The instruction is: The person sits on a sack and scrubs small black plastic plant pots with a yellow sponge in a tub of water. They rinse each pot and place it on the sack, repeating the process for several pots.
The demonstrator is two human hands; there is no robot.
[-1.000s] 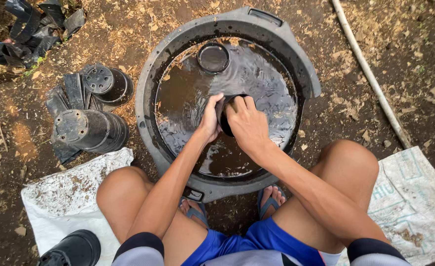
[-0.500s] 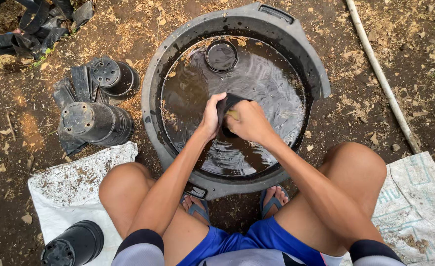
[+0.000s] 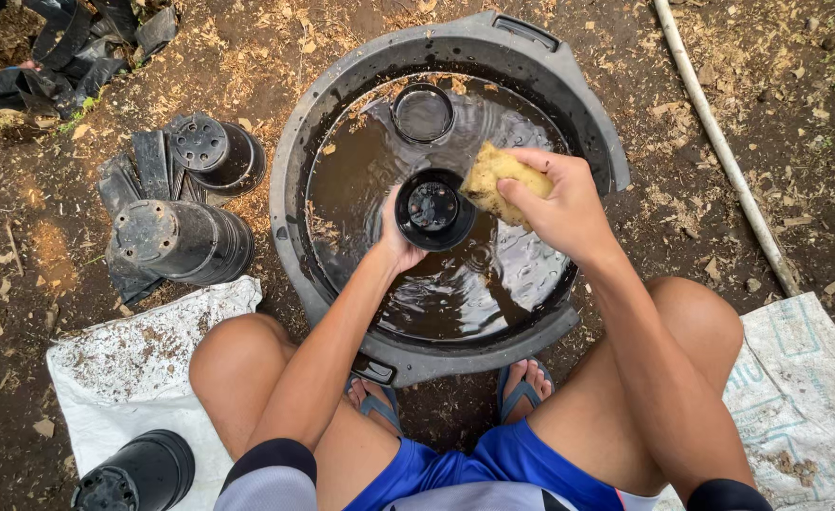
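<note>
Bare dirt, grey plastic tub (image 3: 606, 151) of muddy water. Left hand (image 3: 394, 241) gripped small black plastic pot (image 3: 433, 208): light, thin-walled, slippery. Right hand (image 3: 559, 203) squeezed soft yellow sponge (image 3: 495, 180).

White woven sack (image 3: 796, 378) with bluish print lies at lower right.

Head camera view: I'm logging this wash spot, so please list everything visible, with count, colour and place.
Tub: one, grey, centre, holding brown water.
Held plant pot: one, black, above the water.
Sponge: one, yellow, beside that pot.
Floating pot: one, black, far side of the tub.
Pot stacks: two, black, on soil at left.
Lone pot: one, black, bottom left.
Sacks: two, white, under the knees.
Pipe: one, pale, right.
Sandals: two, blue.
Left hand: grip on the held pot.
Right hand: grip on the sponge.
</note>
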